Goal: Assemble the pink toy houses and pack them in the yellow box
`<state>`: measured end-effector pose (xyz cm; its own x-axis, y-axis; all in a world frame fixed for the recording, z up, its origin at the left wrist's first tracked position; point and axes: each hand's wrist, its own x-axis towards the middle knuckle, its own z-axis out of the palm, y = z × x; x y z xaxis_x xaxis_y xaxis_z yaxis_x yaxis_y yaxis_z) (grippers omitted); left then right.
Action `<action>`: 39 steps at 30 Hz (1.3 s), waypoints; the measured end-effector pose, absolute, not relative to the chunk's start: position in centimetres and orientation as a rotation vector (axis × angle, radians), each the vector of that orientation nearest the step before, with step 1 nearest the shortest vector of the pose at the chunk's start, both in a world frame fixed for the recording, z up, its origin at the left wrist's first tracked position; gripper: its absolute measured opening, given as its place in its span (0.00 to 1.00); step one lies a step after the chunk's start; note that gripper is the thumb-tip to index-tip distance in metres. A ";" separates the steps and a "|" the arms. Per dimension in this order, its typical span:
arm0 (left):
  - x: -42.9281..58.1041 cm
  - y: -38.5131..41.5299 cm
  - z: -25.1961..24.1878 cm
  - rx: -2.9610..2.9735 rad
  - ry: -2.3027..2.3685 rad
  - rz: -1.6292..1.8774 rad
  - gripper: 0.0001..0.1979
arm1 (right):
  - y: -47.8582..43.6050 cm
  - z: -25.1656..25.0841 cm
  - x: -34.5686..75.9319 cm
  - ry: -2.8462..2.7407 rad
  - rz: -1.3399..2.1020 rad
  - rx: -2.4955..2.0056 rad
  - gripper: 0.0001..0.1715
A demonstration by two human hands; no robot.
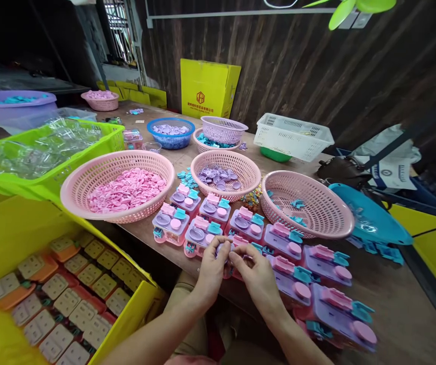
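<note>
I have the left hand (214, 266) and the right hand (254, 268) nearly meeting over the near edge of the desk (400, 306), fingers curled and pinched together; I cannot tell what they grip. Purple-topped toys (326, 264) stand in rows along that edge, beneath and around them, with purple ovals (218, 176) in a pink basket (248, 175) just behind

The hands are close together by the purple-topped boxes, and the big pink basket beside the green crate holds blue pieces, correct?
The colour is wrong: the head view shows pink pieces in that pink basket. The left hand and right hand are close together by the purple-topped boxes.
</note>
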<state>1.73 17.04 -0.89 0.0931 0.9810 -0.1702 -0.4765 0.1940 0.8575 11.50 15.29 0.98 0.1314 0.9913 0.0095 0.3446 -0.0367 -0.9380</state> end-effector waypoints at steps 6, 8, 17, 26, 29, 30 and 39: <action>2.2 16.1 -0.8 1.173 1.002 1.406 0.11 | 14.6 0.1 10.7 -0.723 1.385 -1.410 0.32; 2.1 16.1 -0.8 1.306 1.023 1.383 0.11 | 14.4 0.3 10.4 -0.579 1.430 -1.291 0.34; 0.4 16.2 -2.8 1.381 1.092 1.201 0.24 | 15.4 0.4 13.4 -1.035 1.057 -1.342 0.14; -0.8 16.5 -2.9 0.939 1.081 1.320 0.19 | 15.2 -3.2 13.7 -2.234 -0.295 -1.460 0.16; -0.8 16.7 -2.7 0.853 1.054 1.288 0.20 | 15.1 -3.6 13.5 -2.213 -0.352 -1.477 0.17; -0.7 16.7 -2.7 0.840 1.051 1.281 0.20 | 15.1 -3.6 13.5 -2.201 -0.355 -1.495 0.17; 0.0 16.7 -3.0 0.793 1.018 1.258 0.19 | 14.8 -4.1 12.4 -2.090 -0.396 -1.649 0.15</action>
